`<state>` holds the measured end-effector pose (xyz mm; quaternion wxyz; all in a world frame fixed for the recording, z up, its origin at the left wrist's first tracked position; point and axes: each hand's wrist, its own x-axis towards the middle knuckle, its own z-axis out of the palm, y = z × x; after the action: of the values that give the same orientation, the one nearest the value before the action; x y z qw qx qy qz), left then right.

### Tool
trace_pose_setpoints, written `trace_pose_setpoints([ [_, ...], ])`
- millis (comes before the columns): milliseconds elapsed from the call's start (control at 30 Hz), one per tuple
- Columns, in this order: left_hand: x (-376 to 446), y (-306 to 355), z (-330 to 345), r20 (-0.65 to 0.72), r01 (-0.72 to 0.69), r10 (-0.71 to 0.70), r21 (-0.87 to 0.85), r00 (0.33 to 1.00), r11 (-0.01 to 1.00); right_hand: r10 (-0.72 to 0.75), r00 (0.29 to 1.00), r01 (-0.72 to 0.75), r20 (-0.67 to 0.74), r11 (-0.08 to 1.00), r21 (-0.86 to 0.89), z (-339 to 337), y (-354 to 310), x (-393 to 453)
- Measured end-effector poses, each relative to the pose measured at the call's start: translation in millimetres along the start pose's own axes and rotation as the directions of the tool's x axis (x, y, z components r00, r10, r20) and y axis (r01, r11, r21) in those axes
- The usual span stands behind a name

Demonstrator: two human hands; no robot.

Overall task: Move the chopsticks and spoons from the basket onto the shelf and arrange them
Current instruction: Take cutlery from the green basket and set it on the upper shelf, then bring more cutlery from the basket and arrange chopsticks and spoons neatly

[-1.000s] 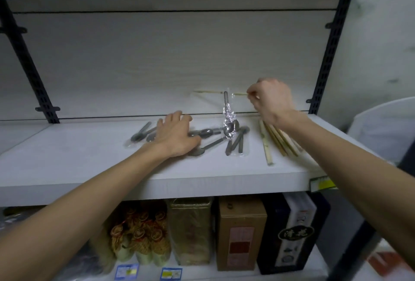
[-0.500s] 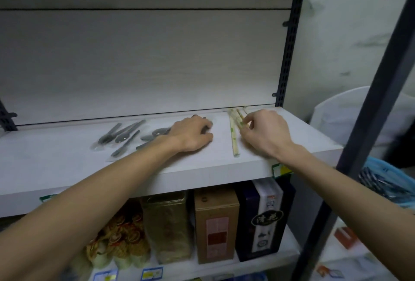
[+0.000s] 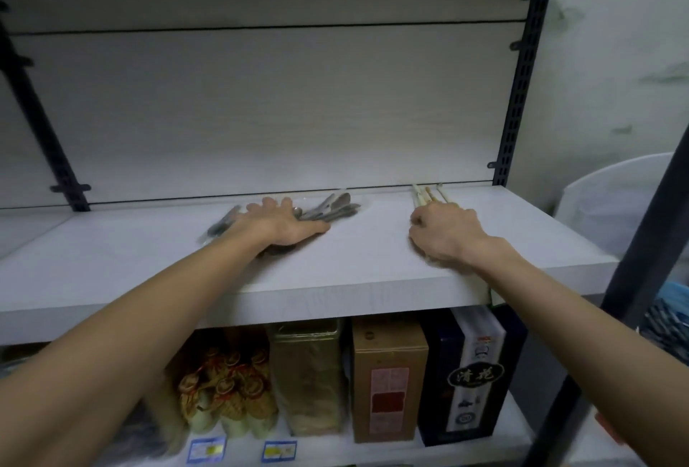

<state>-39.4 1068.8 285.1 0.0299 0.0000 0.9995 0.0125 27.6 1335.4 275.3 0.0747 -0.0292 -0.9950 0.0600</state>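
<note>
chopsticks lie on the white shelf, gripped under the curled right hand; light, stiff, likely to roll. wrapped spoons look slippery; the left hand presses them flat-fingered.

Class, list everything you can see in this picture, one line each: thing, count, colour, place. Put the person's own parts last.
spoons: several, count unclear, grey metal in clear wrap, upper shelf, under and beside the left hand
chopsticks: a bundle, count unclear, pale, upper shelf near the back, under the right hand
upper shelf: one, white
boxes: three, gold, brown and dark blue, lower shelf
packets: a cluster, yellow-orange, lower shelf, left
price tags: two, blue, lower shelf edge
left hand: one, flat on the spoons
right hand: one, fingers curled on the chopsticks
</note>
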Motion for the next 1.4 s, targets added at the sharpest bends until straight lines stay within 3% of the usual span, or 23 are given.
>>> trace_pose_setpoints([
  [67,2,-18,3,-0.006,-0.008,0.008,-0.061,1.000,0.998,-0.048,0.998,0.046,-0.052,0.998,-0.038,-2,-13,1],
  [167,-3,-37,5,-0.076,-0.003,-0.002,-0.066,0.997,0.998,-0.198,0.978,0.205,-0.062,0.968,0.144,3,-57,5],
  [300,-17,-71,5,-0.070,0.017,-0.018,-0.013,0.997,1.000,-0.213,0.977,0.193,0.023,0.922,0.337,21,-121,27],
  [400,-24,-98,13,-0.012,0.007,-0.008,-0.086,1.000,0.996,-0.220,0.975,0.199,0.037,0.932,0.303,33,-152,40],
  [567,-32,-127,21,-0.179,-0.095,0.055,-0.227,0.982,0.969,-0.246,0.968,0.228,0.043,0.941,0.249,42,-181,40],
  [667,-43,-153,16,-0.381,-0.159,0.047,-0.269,0.923,0.950,-0.227,0.967,0.254,-0.118,0.903,0.345,39,-187,22],
  [800,-83,-189,19,-0.588,-0.187,0.042,-0.189,0.808,0.964,-0.272,0.910,0.363,-0.312,0.887,0.284,33,-209,-23],
  [933,-146,-225,49,-0.717,-0.187,0.047,-0.118,0.695,0.975,-0.359,0.809,0.512,-0.466,0.820,0.257,54,-246,-77],
  [1033,-208,-256,96,-0.777,-0.095,0.006,-0.069,0.629,0.993,-0.409,0.712,0.619,-0.572,0.749,0.235,94,-274,-132],
  [1100,-248,-278,136,-0.760,-0.004,-0.038,-0.054,0.649,0.999,-0.496,0.672,0.695,-0.550,0.680,0.235,133,-292,-168],
  [1133,-266,-288,157,-0.719,0.047,-0.068,-0.049,0.692,0.998,-0.539,0.666,0.718,-0.515,0.651,0.248,156,-302,-183],
  [1200,-298,-308,199,-0.568,0.172,-0.160,-0.033,0.807,0.985,-0.606,0.693,0.717,-0.391,0.636,0.284,200,-323,-209],
  [1267,-329,-328,236,-0.394,0.299,-0.290,-0.041,0.872,0.953,-0.668,0.708,0.705,-0.229,0.646,0.293,236,-344,-229],
  [1400,-372,-374,297,-0.149,0.495,-0.491,-0.015,0.858,0.869,-0.690,0.722,0.680,-0.053,0.693,0.240,288,-379,-248],
])
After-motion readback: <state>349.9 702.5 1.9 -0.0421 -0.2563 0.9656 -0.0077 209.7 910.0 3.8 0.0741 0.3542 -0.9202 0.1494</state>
